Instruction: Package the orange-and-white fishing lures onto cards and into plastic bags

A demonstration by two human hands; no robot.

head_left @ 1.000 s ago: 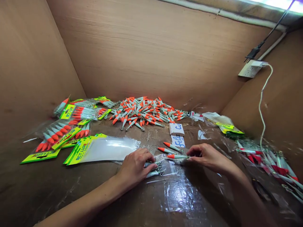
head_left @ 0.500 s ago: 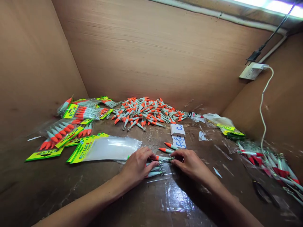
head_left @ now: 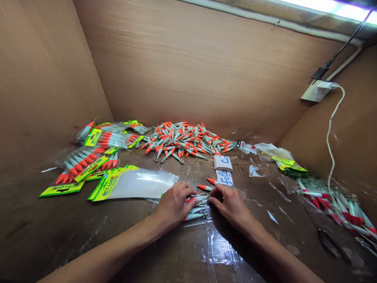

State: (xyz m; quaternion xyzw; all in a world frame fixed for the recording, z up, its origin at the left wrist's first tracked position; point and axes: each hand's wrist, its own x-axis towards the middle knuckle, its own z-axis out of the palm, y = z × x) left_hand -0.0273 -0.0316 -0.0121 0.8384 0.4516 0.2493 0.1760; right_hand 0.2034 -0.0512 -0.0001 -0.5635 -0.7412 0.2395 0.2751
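- The lure (head_left: 199, 199) is pinched in the fingertips of the right hand (head_left: 232, 205) and is now carried in from the right to the mouth of the clear bag (head_left: 196, 215).
- The bag is gripped on the table (head_left: 88, 236) by the curled fingers of the left hand (head_left: 173, 204).

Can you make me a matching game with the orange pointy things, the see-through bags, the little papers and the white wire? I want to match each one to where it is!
Things:
1. pile of loose orange-tipped lures
2. stack of empty bags
3. paper notes
4. white cable

Places:
A. hanging down the right wall
B. just beyond the right hand
C. against the back wall
D. beside the left hand

Pairs: 1-C, 2-D, 3-B, 4-A
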